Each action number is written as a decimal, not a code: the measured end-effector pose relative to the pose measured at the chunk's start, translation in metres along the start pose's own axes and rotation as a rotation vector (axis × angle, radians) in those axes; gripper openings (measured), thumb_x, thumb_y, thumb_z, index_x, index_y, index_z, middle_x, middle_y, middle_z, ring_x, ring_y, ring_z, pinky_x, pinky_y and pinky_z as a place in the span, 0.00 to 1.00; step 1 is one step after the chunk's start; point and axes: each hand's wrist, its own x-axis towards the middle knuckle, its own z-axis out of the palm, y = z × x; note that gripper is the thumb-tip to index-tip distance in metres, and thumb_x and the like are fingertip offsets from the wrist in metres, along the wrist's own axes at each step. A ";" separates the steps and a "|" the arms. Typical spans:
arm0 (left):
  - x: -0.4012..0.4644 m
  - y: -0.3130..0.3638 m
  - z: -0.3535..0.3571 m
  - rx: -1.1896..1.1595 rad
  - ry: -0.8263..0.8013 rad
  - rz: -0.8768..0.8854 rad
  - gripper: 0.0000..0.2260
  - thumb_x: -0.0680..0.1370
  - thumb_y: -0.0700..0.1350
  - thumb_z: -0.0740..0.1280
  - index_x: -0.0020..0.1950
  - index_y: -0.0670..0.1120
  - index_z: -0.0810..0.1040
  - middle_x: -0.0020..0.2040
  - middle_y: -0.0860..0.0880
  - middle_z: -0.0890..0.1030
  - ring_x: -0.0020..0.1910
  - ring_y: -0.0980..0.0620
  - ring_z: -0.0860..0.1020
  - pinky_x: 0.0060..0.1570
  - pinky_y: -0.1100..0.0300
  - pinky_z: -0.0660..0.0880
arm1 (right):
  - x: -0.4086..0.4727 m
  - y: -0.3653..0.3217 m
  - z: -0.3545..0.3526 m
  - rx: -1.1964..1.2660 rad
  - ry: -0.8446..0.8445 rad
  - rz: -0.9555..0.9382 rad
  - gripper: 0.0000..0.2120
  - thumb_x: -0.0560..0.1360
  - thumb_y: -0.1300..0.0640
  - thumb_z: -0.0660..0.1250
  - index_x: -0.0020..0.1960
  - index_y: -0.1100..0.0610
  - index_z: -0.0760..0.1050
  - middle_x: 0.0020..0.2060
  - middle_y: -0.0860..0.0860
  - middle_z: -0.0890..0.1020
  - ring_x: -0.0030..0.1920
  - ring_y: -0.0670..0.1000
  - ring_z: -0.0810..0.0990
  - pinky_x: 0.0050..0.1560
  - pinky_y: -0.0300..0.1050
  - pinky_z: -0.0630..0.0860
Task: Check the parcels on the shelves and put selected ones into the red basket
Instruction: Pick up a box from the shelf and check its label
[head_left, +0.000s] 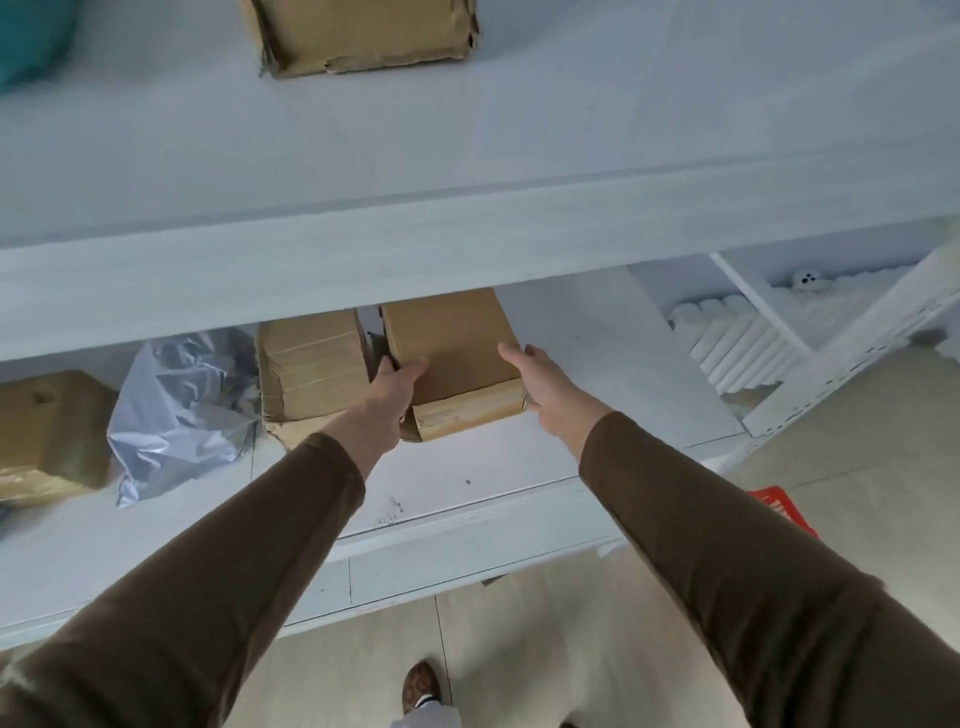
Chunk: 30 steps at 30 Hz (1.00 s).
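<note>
A brown cardboard parcel (457, 353) lies on the lower white shelf (467, 467), partly under the shelf above. My left hand (395, 384) grips its left side, thumb on top and fingers down in the gap beside it. My right hand (540, 379) lies against its right side, thumb on the top edge; its fingers are hidden behind the parcel's edge. Just left of it sits a second taped cardboard parcel (311, 369). A corner of the red basket (784, 509) shows on the floor at the right, behind my right sleeve.
A grey plastic mailer bag (182, 410) and another brown parcel (47, 431) lie further left on the same shelf. The upper shelf (519, 130) carries a torn cardboard box (363, 31) and something teal (31, 36). White rolls (737, 338) are stacked at the right. My shoe (421, 686) is on the floor below.
</note>
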 end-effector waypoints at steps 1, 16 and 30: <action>-0.010 0.005 0.007 0.035 0.008 -0.030 0.37 0.74 0.59 0.73 0.81 0.52 0.65 0.72 0.49 0.77 0.69 0.43 0.76 0.72 0.42 0.71 | -0.002 0.003 0.000 -0.005 0.003 0.013 0.35 0.81 0.41 0.65 0.82 0.52 0.57 0.80 0.50 0.63 0.80 0.54 0.61 0.79 0.56 0.60; -0.135 -0.052 0.050 -0.219 -0.058 0.025 0.14 0.82 0.52 0.69 0.66 0.50 0.76 0.61 0.49 0.82 0.58 0.47 0.81 0.68 0.43 0.75 | -0.096 0.072 -0.054 0.044 0.028 -0.271 0.24 0.75 0.37 0.71 0.65 0.47 0.69 0.62 0.46 0.76 0.64 0.49 0.75 0.54 0.43 0.68; -0.218 -0.093 0.083 -0.622 -0.371 0.024 0.39 0.77 0.76 0.54 0.76 0.51 0.75 0.71 0.43 0.80 0.70 0.40 0.79 0.66 0.43 0.76 | -0.217 0.081 -0.078 -0.624 0.276 -1.101 0.32 0.70 0.35 0.71 0.66 0.52 0.72 0.69 0.47 0.71 0.68 0.53 0.67 0.66 0.47 0.69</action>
